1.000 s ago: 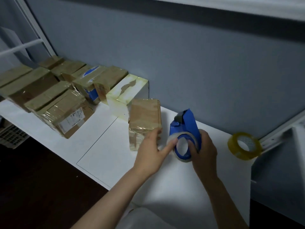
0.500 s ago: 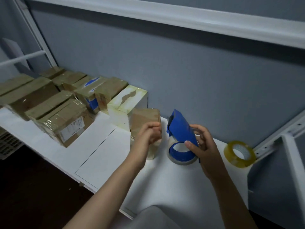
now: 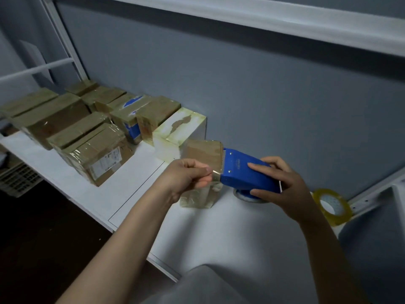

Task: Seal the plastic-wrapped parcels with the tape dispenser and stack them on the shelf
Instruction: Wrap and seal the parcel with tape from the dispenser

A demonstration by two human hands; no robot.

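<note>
A small brown plastic-wrapped parcel (image 3: 202, 153) stands upright on the white shelf (image 3: 219, 227) near the wall. My right hand (image 3: 282, 185) grips the blue tape dispenser (image 3: 245, 172), held level with its toothed blade toward the parcel. My left hand (image 3: 188, 176) pinches the free end of the clear tape (image 3: 215, 173) right at the blade, in front of the parcel's upper half. The dispenser's tape roll shows only as a sliver under my right hand.
A white parcel (image 3: 179, 132) and several brown wrapped parcels (image 3: 92, 150) line the shelf to the left. A spare yellowish tape roll (image 3: 332, 206) leans at the right by the white shelf post (image 3: 372, 194). An upper shelf edge (image 3: 285, 20) runs overhead.
My right hand tipped the dispenser from upright to level, blade toward the parcel. My left hand left the parcel's top and now pinches the tape end at the blade.
</note>
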